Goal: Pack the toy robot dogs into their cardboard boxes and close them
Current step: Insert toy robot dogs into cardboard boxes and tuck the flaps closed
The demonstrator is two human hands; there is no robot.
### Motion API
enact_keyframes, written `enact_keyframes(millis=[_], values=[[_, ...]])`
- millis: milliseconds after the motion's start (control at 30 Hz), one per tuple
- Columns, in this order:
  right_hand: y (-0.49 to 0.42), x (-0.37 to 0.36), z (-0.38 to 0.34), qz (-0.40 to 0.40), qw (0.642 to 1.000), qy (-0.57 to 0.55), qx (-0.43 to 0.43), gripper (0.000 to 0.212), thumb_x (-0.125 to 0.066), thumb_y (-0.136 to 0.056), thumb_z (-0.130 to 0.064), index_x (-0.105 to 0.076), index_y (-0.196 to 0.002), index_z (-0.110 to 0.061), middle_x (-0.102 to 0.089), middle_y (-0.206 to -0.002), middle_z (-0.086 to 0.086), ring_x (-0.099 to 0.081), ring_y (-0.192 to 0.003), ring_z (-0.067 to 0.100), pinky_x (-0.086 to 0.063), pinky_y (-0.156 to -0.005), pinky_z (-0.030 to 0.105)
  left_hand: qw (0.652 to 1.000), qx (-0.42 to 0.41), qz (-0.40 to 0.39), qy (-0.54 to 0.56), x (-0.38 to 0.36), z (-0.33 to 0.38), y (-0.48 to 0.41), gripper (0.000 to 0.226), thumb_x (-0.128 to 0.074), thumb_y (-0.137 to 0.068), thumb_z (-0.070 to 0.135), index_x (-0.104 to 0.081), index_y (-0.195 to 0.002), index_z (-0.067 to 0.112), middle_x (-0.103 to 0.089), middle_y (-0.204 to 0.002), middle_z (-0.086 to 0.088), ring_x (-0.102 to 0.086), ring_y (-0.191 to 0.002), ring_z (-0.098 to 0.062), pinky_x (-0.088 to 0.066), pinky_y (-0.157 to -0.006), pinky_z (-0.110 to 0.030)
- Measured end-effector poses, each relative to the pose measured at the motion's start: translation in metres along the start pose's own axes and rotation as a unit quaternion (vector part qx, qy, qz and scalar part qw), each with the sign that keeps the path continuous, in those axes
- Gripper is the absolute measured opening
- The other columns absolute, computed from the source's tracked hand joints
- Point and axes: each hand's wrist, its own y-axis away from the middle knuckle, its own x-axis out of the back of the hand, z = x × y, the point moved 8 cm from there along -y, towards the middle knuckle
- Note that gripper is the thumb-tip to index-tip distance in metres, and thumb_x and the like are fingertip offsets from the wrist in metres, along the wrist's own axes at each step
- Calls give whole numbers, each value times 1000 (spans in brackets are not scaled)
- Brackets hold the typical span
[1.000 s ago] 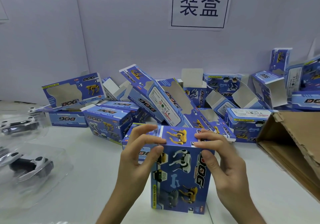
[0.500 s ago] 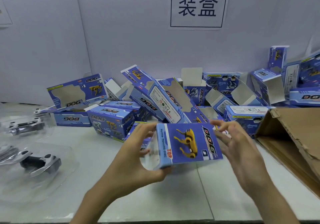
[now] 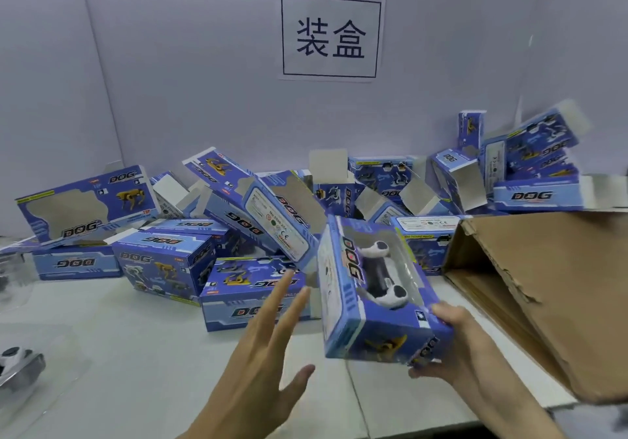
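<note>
A closed blue DOG box [image 3: 343,319] with a black-and-white toy robot dog [image 3: 382,273] showing through its window is held tilted above the white table [image 3: 136,353]. My right hand [image 3: 465,350] grips its lower right corner from below. My left hand [image 3: 268,347] hovers just left of the box with straight spread fingers, apart from it.
Several open, empty blue DOG boxes [image 3: 163,262] lie piled along the wall. A large brown cardboard carton [image 3: 543,285] lies open on its side at the right. A toy dog in a clear plastic tray [image 3: 17,367] sits at the left edge. A paper sign [image 3: 331,35] hangs on the wall.
The box has been turned so its window faces up and has shifted right. My left hand let go of it and opened; my right hand now holds it alone.
</note>
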Motion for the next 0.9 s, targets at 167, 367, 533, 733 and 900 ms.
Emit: enact_keyframes(millis=[167, 367, 533, 733, 900], values=[[-10, 59, -39, 195, 947, -126, 222, 11, -50, -99, -20, -60, -97, -24, -71, -96, -2, -66, -89, 20, -59, -84, 47, 991, 68, -113, -10, -53, -32, 13, 104, -65, -86, 48, 25, -135, 64, 37, -153, 16, -30, -145, -9, -32, -110, -19], [-61, 63, 3, 164, 968, 152, 115, 41, -57, -98, -14, -52, -136, -28, -49, -143, -5, -44, -134, 16, -34, -107, 38, 975, 102, -191, -55, -76, -52, 17, 76, -48, -92, 62, 15, -135, 55, 49, -136, 26, -15, -145, 5, -26, -109, -15], [-89, 48, -6, 218, 883, 367, 194, 47, -73, -87, -8, -57, -128, -23, -51, -138, 5, -59, -110, 22, -45, -88, 35, 965, 123, -222, -68, -80, -55, 21, 63, -45, -92, 59, -16, -147, 48, 40, -137, 32, -33, -138, 1, -36, -102, -17], [-153, 54, -70, 331, 733, 569, 168, 70, -66, -90, -45, -37, -149, -21, -34, -155, 10, -49, -128, 38, -47, -91, 48, 961, 113, -237, -82, -84, -56, 23, 50, -41, -94, 60, -29, -141, 48, 32, -148, 25, -32, -138, 4, -30, -102, -14], [-196, 65, -67, 306, 715, 616, 129, 65, -68, -89, -48, -48, -141, -14, -46, -143, 14, -53, -121, 39, -48, -89, 47, 955, 109, -267, -67, -93, -64, 27, 48, -37, -95, 63, -30, -140, 47, 29, -152, 23, -27, -140, 3, -24, -107, -16]])
